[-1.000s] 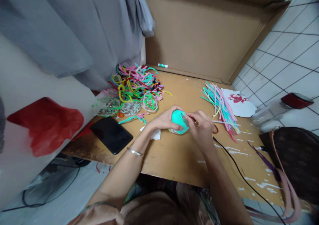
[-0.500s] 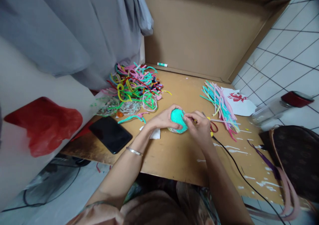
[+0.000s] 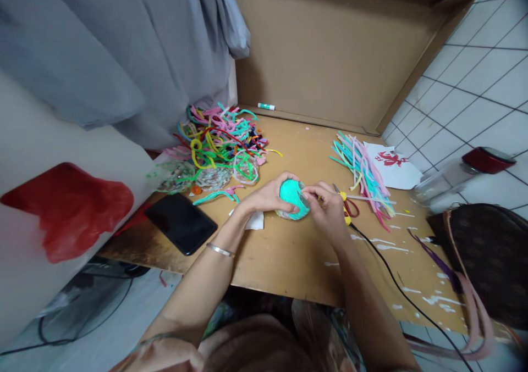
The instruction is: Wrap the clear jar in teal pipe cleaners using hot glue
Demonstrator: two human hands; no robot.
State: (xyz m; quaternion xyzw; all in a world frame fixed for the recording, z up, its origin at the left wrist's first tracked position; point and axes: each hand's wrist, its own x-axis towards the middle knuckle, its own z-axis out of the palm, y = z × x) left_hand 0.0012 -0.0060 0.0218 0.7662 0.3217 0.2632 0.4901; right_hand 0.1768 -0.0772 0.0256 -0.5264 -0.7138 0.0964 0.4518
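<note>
The brown counter (image 3: 289,251) lies beneath both hands. Beyond the left hand (image 3: 268,196) sits a tangled heap of pipe cleaners (image 3: 223,141), with a black phone (image 3: 180,223) to its left. The left hand cups a teal ball (image 3: 292,195); the right hand (image 3: 328,210) pinches its edge. Scissors (image 3: 348,206) lie just right of it.

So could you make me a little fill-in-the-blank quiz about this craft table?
1. Both hands hold a ball wrapped in ____ strands.
2. The left hand has a ____ bangle on its wrist.
3. The black phone lies to the ____ of the ball.
4. The jar has a ____ lid.

Missing words: teal, silver, left, red
</note>
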